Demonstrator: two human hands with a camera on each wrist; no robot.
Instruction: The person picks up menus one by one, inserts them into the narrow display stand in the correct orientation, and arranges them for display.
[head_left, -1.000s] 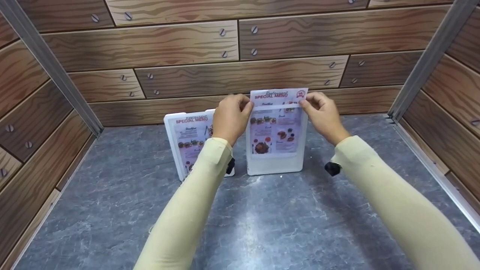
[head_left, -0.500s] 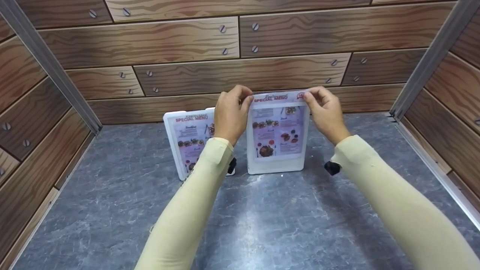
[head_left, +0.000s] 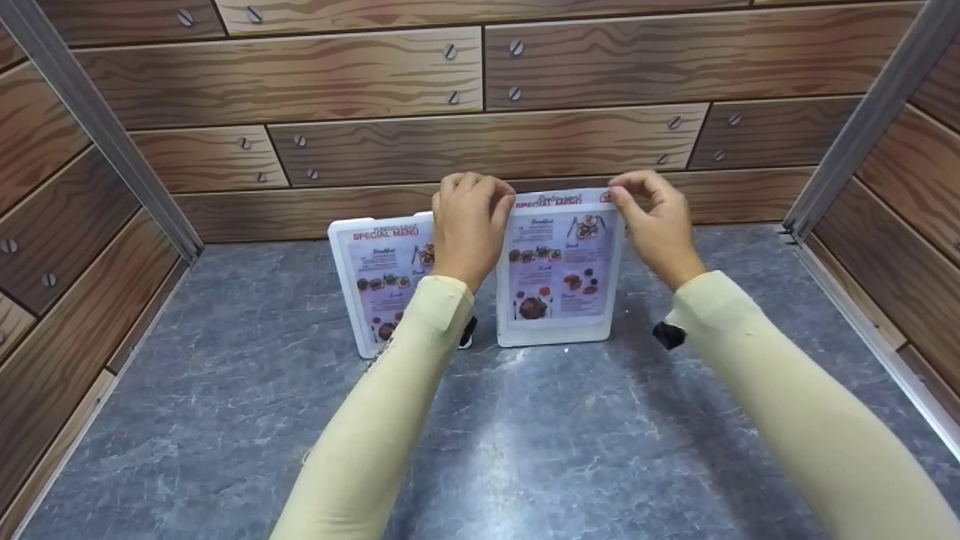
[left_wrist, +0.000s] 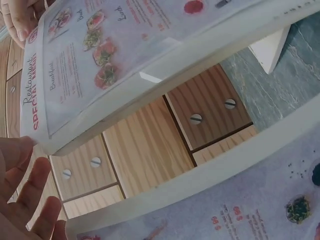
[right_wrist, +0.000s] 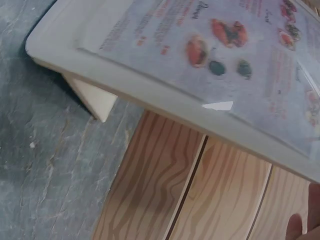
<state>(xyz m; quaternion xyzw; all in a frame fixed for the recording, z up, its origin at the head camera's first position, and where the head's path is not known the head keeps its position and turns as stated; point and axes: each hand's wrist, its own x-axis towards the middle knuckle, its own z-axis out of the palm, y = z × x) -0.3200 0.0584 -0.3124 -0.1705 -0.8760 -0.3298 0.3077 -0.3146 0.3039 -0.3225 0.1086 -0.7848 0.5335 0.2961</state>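
A printed menu sheet [head_left: 559, 259] sits in a white upright menu stand [head_left: 555, 336], behind its clear front. The sheet's top strip, with a red title, stands a little above the clear front's upper edge. My left hand [head_left: 471, 229] pinches the sheet at its top left corner. At the top right corner, my right hand [head_left: 661, 229] pinches it between thumb and fingers. Seen from the left wrist, the thumb and fingertips [left_wrist: 37, 177] lie at the stand's corner. Only a few fingers of the right hand [left_wrist: 20, 20] show there, at the far corner.
A second white menu stand [head_left: 343, 281] holding a similar menu [head_left: 384, 259] stands to the left, partly hidden by my left hand and sleeve. The grey marbled tabletop [head_left: 570, 450] is bounded by wood-patterned walls [head_left: 375, 75] and metal corner posts [head_left: 862, 120].
The menu sheet has slid down into the right-hand stand, so less of it sticks out above. Both hands keep hold of its top corners. The left stand stays put.
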